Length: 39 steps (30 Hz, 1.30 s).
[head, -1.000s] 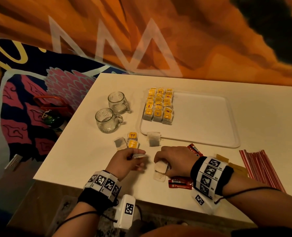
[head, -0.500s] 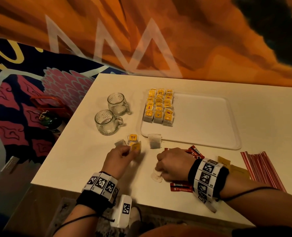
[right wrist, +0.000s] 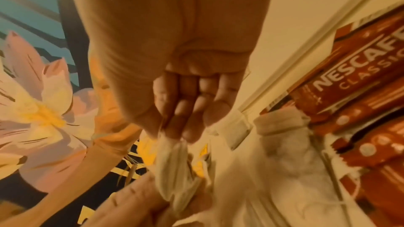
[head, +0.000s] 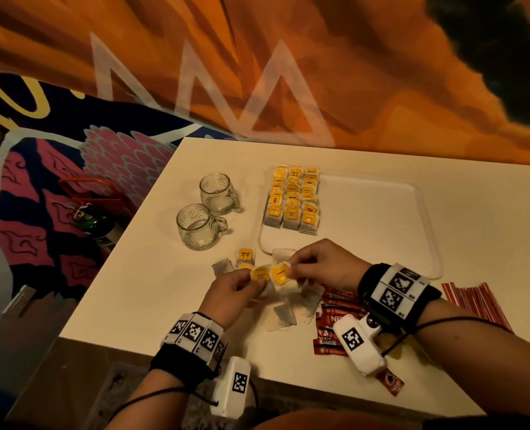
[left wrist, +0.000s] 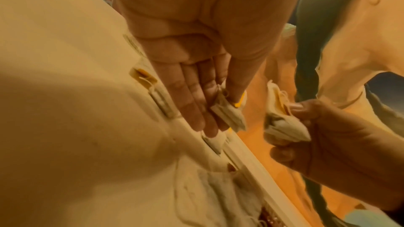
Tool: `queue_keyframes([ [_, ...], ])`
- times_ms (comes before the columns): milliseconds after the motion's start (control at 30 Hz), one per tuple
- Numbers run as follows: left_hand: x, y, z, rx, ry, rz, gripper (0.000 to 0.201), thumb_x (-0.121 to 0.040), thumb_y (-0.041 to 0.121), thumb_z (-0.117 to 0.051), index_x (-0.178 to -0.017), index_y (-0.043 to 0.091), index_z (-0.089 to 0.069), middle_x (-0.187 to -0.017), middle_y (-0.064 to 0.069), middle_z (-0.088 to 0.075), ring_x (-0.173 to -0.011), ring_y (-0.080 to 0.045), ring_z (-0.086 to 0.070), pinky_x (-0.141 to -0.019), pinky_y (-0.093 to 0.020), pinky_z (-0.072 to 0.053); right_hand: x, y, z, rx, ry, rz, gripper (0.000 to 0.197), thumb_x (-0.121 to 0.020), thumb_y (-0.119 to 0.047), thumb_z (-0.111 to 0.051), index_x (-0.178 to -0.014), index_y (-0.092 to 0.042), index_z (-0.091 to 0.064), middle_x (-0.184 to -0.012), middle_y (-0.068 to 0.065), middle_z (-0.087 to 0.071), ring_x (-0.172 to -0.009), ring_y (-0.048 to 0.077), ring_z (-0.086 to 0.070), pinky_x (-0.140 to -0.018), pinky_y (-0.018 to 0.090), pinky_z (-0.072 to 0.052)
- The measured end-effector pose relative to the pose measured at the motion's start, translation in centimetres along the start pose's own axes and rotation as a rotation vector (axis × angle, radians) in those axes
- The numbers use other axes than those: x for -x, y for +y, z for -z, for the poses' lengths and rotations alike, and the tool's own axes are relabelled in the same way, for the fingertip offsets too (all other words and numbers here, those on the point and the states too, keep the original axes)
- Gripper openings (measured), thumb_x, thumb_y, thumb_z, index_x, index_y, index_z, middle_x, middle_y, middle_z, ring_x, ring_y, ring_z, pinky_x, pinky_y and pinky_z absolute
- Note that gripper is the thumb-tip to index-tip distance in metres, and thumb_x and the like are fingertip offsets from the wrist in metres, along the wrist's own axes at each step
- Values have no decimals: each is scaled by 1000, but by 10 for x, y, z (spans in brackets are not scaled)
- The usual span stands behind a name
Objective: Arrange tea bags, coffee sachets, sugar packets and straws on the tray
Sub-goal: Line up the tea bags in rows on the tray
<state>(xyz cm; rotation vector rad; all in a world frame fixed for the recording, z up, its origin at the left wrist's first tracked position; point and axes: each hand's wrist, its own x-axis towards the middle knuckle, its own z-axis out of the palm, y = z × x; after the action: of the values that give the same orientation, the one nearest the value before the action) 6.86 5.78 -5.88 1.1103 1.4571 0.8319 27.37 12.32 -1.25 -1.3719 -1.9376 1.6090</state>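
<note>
A white tray (head: 381, 212) lies on the table with rows of yellow-tagged tea bags (head: 293, 200) at its left end. Just in front of its near-left corner my left hand (head: 254, 282) pinches one tea bag (head: 261, 275) (left wrist: 229, 115) by its tag end. My right hand (head: 291, 268) pinches a second tea bag (head: 280, 273) (right wrist: 174, 158) right beside it. Both bags hang just above the table. Loose tea bags (head: 280, 315) lie under the hands, and two more (head: 245, 254) lie to the left. Red coffee sachets (head: 335, 321) (right wrist: 360, 84) sit under my right wrist. Red straws (head: 474, 302) lie at the right.
Two glass mugs (head: 201, 226) stand left of the tray, near the table's left edge. The table's front edge (head: 257, 367) runs close under my wrists. A dark bottle (head: 94, 225) stands on the floor to the left. An orange wall runs behind the table.
Both hands lifted off the table and came together, each with a tea bag. My right hand moved up and left off the pile, uncovering loose tea bags and sachets.
</note>
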Motion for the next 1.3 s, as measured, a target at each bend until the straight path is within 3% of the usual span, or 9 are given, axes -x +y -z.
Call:
queue_keyframes([
  [167,-2,14,-11,192,-28,82,23,-93,26,-56,-90,9,-72,-77,-8,-69,-71,-27,-68,-70,-34,-60,-8,2,-9,-41,18,20,11,-84,-10,-72,-93,-7,-66,-73,3,-67,-65,13,-63,-65,27,-52],
  [300,-4,8,-9,141,-38,11,11,-88,10,-63,-96,6,-70,-84,-10,-70,-76,-22,-66,-62,-27,-58,-7,6,-7,-49,89,-8,14,-84,-18,-73,-92,-7,-66,-71,0,-70,-66,14,-66,-64,27,-54],
  [400,-6,8,-2,135,33,25,13,-91,10,-60,-98,8,-70,-85,-11,-70,-73,-21,-67,-58,-27,-57,-5,17,4,341,177,-85,27,-78,-41,-76,-92,-21,-66,-83,-5,-68,-77,13,-64,-71,31,-51],
  [533,-7,6,7,114,53,66,14,-93,11,-57,-90,9,-70,-76,-9,-66,-70,-20,-63,-59,-34,-59,1,27,3,710,30,-184,36,-68,-52,-77,-93,-30,-64,-85,-14,-59,-80,8,-56,-65,27,-43],
  [667,-6,7,7,144,55,139,20,-95,11,-53,-82,4,-66,-67,-9,-54,-66,-25,-58,-54,-34,-59,0,27,1,617,83,-87,14,-73,-34,-79,-81,-26,-70,-84,-11,-65,-78,7,-59,-67,26,-47],
  [800,-8,5,7,146,6,236,25,-95,16,-53,-95,-8,-63,-79,-19,-59,-67,-34,-66,-53,-33,-58,-1,12,10,459,208,-12,8,-73,-25,-80,-74,-20,-74,-76,-9,-71,-69,2,-61,-62,17,-44],
  [967,-8,15,-1,188,-68,294,18,-94,10,-53,-95,-6,-63,-80,-22,-66,-58,-29,-69,-48,-31,-57,-6,-9,3,409,426,176,12,-76,-24,-78,-72,-19,-68,-84,-7,-64,-64,9,-57,-69,27,-46],
  [1133,-8,20,-5,227,-78,302,17,-95,10,-53,-86,-2,-62,-68,-13,-68,-58,-28,-69,-50,-33,-58,-6,-9,-12,100,394,137,14,-74,-23,-82,-75,-14,-71,-71,-3,-71,-62,10,-67,-63,22,-54],
  [1300,-6,24,-6,296,-60,304,20,-94,13,-54,-99,-3,-64,-92,-24,-65,-72,-36,-69,-53,-32,-59,-1,2,-22,299,284,350,12,-73,-19,-81,-74,-20,-69,-85,-5,-69,-73,10,-64,-70,28,-53],
])
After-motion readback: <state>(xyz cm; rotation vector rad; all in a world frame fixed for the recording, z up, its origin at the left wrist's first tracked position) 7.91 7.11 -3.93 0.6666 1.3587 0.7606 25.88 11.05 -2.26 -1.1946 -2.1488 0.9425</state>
